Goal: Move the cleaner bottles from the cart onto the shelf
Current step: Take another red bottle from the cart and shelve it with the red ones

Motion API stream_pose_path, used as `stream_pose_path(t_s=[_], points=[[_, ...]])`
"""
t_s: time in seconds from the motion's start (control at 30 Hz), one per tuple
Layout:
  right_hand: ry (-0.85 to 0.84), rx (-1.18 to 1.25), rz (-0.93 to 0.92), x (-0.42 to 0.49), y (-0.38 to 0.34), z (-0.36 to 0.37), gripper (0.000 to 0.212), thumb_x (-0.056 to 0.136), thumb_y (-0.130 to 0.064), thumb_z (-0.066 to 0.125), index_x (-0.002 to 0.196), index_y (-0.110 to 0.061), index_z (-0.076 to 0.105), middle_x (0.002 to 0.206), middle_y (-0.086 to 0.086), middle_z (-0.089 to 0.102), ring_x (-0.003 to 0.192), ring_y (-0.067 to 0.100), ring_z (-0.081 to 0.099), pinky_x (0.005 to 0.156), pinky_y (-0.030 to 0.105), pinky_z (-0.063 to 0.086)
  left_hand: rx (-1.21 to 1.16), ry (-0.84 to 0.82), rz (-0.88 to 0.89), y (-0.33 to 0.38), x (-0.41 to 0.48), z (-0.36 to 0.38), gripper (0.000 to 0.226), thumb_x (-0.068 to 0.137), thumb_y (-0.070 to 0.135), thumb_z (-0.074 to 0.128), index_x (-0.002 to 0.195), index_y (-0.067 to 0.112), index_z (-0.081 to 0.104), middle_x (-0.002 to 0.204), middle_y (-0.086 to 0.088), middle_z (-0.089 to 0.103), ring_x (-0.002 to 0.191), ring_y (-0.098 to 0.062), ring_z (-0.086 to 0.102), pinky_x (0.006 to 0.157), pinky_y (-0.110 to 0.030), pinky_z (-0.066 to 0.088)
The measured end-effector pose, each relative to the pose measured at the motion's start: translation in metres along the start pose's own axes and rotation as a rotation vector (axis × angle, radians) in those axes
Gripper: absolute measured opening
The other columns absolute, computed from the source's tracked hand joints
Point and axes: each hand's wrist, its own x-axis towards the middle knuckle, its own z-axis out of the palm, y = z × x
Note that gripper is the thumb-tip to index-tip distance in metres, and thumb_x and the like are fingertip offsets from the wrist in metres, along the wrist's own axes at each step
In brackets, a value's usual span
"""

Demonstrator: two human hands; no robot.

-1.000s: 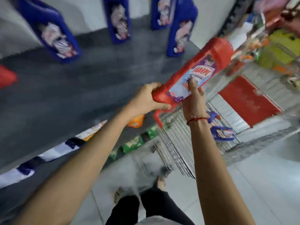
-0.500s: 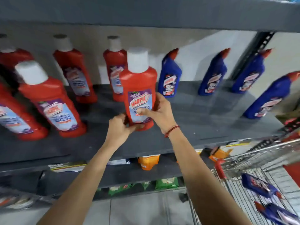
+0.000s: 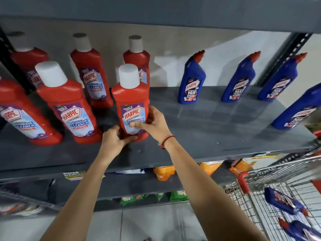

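A red cleaner bottle (image 3: pixel 132 96) with a white cap stands upright on the grey shelf (image 3: pixel 199 133), near its front middle. My left hand (image 3: pixel 115 138) grips its base from the left. My right hand (image 3: pixel 154 124) wraps its lower right side, thumb across the label. Several more red bottles (image 3: pixel 67 105) stand to its left and behind it. Several blue cleaner bottles (image 3: pixel 191 80) stand along the shelf's right half. In the wire cart (image 3: pixel 257 192) at lower right lie two blue bottles (image 3: pixel 281 202).
A shelf board (image 3: pixel 156 13) runs overhead. Lower shelves hold orange packets (image 3: pixel 165 172) and green packets (image 3: pixel 177 195). The cart has a red handle (image 3: pixel 243 182) close to the shelf's front edge. A dark upright post (image 3: pixel 284 56) stands at the right rear. Pale tiled floor lies below.
A second ago both hands carried the red bottle tilted over the cart. It now stands upright on the shelf, set slightly further left, with both hands still on it.
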Motion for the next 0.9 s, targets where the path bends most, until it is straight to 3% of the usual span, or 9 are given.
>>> stream_pose_path(t_s=[0.07,0.13,0.2,0.33,0.4,0.47,0.57,0.73,0.9], points=[[0.019,0.008,0.005,-0.007,0.003,-0.010,0.049,0.065,-0.013,0.083,0.103,-0.028,0.055,0.108,0.000,0.067,0.097,0.010,0.065,0.084,0.027,0.056,-0.119,0.148,-0.033,0.003,-0.014,0.012,0.060,0.062,0.021,0.083,0.112,0.008,0.053,0.114,-0.014,0.066,0.104,-0.024,0.064,0.089,-0.035,0.050],[0.130,0.015,-0.006,-0.017,0.004,-0.031,0.044,0.067,-0.018,0.082,0.101,-0.031,0.057,0.105,-0.001,0.068,0.095,0.007,0.065,0.081,0.018,0.055,-0.255,0.316,-0.096,0.013,-0.037,0.031,0.074,0.061,0.027,0.083,0.123,0.012,0.045,0.128,-0.011,0.055,0.114,-0.022,0.057,0.098,-0.042,0.048],[0.284,0.006,-0.009,-0.031,0.004,-0.065,0.036,0.070,-0.020,0.080,0.100,-0.025,0.061,0.095,-0.001,0.070,0.087,0.004,0.067,0.075,0.010,0.052,-0.263,0.424,-0.091,0.032,-0.062,0.056,0.079,0.062,0.039,0.080,0.128,0.019,0.041,0.128,-0.001,0.046,0.113,-0.016,0.054,0.096,-0.035,0.047],[0.623,0.052,0.047,-0.074,0.016,-0.155,0.018,0.075,-0.013,0.076,0.089,-0.013,0.065,0.076,0.000,0.069,0.074,0.010,0.065,0.078,0.031,0.054,-0.239,0.485,0.057,0.082,-0.098,0.116,0.066,0.076,0.030,0.072,0.130,0.018,0.037,0.121,0.003,0.037,0.107,-0.014,0.050,0.087,-0.021,0.042],[0.800,0.110,0.089,-0.104,0.027,-0.208,0.011,0.077,-0.010,0.073,0.081,-0.014,0.064,0.064,-0.007,0.067,0.065,0.007,0.063,0.068,0.026,0.053,-0.311,0.360,0.067,0.111,-0.101,0.150,0.049,0.081,0.021,0.068,0.123,0.013,0.045,0.119,0.001,0.046,0.103,-0.015,0.055,0.085,-0.025,0.046],[0.942,0.153,0.129,-0.131,0.038,-0.249,0.017,0.080,-0.006,0.069,0.072,-0.018,0.061,0.052,-0.011,0.064,0.053,0.000,0.059,0.053,0.015,0.050,-0.328,0.065,0.083,0.133,-0.095,0.178,0.031,0.082,0.016,0.066,0.110,0.012,0.056,0.108,-0.001,0.060,0.094,-0.011,0.061,0.081,-0.025,0.050],[1.121,0.180,0.223,-0.176,0.054,-0.306,0.026,0.083,-0.001,0.064,0.065,-0.018,0.057,0.045,-0.010,0.060,0.047,0.002,0.055,0.048,0.015,0.046,-0.265,-0.405,0.150,0.164,-0.089,0.228,0.019,0.080,0.012,0.067,0.097,0.016,0.061,0.085,0.006,0.066,0.073,0.008,0.060,0.066,-0.005,0.045],[1.385,0.168,0.437,-0.265,0.107,-0.399,0.022,0.082,-0.003,0.065,0.065,-0.016,0.057,0.063,0.011,0.056,0.054,0.016,0.055,0.057,0.031,0.047,-0.129,-0.839,0.238,0.212,-0.105,0.354,0.021,0.079,0.007,0.067,0.099,0.006,0.062,0.080,0.001,0.063,0.067,0.004,0.058,0.062,-0.003,0.042],[1.480,0.172,0.730,-0.321,0.188,-0.455,0.009,0.078,-0.015,0.068,0.071,-0.017,0.062,0.080,0.015,0.063,0.081,0.032,0.062,0.085,0.052,0.051,0.107,-1.072,0.331,0.216,-0.122,0.473,0.025,0.077,0.008,0.070,0.099,0.000,0.062,0.087,-0.005,0.062,0.078,-0.016,0.058,0.069,-0.012,0.043]])
